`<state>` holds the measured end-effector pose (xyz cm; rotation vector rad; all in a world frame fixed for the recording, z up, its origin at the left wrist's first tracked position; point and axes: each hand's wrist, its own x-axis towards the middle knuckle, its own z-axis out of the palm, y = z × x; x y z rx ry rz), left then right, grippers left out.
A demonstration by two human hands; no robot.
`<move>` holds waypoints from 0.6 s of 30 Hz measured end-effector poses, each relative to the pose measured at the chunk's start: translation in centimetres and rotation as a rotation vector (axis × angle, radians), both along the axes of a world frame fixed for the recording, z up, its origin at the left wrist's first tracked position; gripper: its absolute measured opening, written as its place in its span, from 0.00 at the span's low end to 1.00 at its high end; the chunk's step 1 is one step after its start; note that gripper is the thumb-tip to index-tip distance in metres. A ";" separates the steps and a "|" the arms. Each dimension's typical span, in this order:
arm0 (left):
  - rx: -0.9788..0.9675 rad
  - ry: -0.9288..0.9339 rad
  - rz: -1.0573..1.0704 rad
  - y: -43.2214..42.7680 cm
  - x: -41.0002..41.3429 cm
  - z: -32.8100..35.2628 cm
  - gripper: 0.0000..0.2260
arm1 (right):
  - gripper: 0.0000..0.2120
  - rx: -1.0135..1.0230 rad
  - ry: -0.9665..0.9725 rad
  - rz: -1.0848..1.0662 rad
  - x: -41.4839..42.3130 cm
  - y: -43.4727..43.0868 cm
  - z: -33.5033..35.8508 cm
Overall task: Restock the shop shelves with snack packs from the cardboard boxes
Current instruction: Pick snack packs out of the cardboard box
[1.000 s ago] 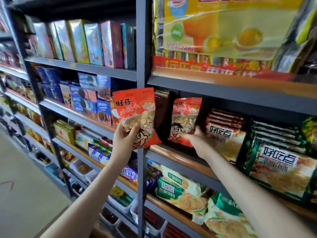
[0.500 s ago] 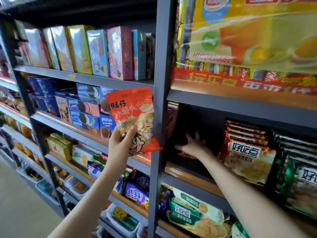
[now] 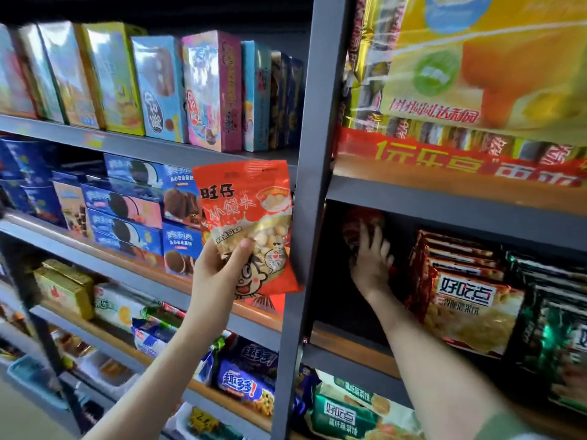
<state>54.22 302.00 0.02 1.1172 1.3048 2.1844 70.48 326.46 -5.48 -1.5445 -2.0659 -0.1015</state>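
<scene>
My left hand grips an orange-red snack pack by its lower left corner, upright, in front of the grey shelf post. My right hand reaches deep into the dark shelf bay right of the post, with spread fingers pressing a second red snack pack toward the back. That pack is dim and partly hidden by the hand. No cardboard box is in view.
Red cookie packs stand just right of my right hand, dark green packs beyond them. Blue biscuit boxes fill the shelf left of the post. Tall boxes line the shelf above. More packs lie on the shelf below.
My right hand has pushed the second red pack from the shelf front deep into the bay. The view has moved closer. My left hand keeps its pack in about the same place.
</scene>
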 end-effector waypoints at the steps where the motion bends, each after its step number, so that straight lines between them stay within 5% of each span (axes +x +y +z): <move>1: -0.001 -0.012 -0.009 0.1 0.0 -0.2 0.02 | 0.35 -0.021 0.015 -0.020 0.2 0.7 0.0; 10: -0.007 -0.039 -0.077 0.3 0.2 -0.9 0.04 | 0.34 -0.355 0.033 0.170 1.8 2.5 -0.2; 13: 0.008 -0.024 -0.063 0.3 0.4 -0.5 0.03 | 0.38 -0.444 -0.222 0.229 2.6 2.1 1.0; 18: 0.024 -0.011 -0.052 0.3 0.7 0.2 0.03 | 0.35 -0.185 -0.386 0.182 3.1 2.5 0.2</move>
